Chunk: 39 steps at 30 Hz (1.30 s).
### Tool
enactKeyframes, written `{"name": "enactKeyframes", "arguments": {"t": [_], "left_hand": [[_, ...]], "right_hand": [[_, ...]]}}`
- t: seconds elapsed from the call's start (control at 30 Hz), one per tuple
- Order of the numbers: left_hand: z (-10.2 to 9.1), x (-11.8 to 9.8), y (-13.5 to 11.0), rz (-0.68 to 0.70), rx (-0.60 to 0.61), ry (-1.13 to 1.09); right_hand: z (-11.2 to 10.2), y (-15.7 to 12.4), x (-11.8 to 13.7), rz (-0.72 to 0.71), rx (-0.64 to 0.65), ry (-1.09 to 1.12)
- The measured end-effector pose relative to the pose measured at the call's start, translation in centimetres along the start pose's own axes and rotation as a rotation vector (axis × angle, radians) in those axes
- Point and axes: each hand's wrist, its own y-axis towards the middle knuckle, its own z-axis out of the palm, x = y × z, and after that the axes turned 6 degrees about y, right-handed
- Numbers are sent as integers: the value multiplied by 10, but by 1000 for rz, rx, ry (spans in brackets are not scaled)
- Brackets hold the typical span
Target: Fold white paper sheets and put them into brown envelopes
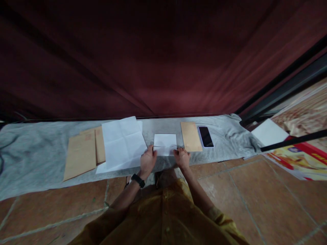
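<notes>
A small folded white paper (pixel 165 140) lies on the grey cloth (pixel 38 146) straight ahead of me. My left hand (pixel 148 160) pinches its near left corner, fingers closed on the edge. My right hand (pixel 181 157) grips the near right corner the same way. A black watch sits on my left wrist. A stack of unfolded white sheets (pixel 122 141) lies just left of the folded paper.
Brown envelopes (pixel 81 153) lie left of the white sheets. Another brown envelope (pixel 191 136) and a dark phone (pixel 205 136) lie to the right. A dark red curtain hangs behind the cloth. Tiled floor is in front; a white sheet (pixel 269 132) and colourful printed material (pixel 301 158) lie far right.
</notes>
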Motion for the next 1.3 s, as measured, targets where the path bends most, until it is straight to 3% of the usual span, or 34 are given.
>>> {"name": "enactKeyframes", "arguments": {"t": [0.23,0.43,0.7,1.3], "left_hand": [[15,7,-43,261,-189,12],[31,6,-62,501,-133,128],[45,11,-61,496,-118,197],[45,3,-46,462,-137,281]], "right_hand": [[3,3,-4,-24,-9,12],[0,5,-2,1,18,6],[-3,7,2,19,40,-22],[-3,13,6,28,4,-78]]}}
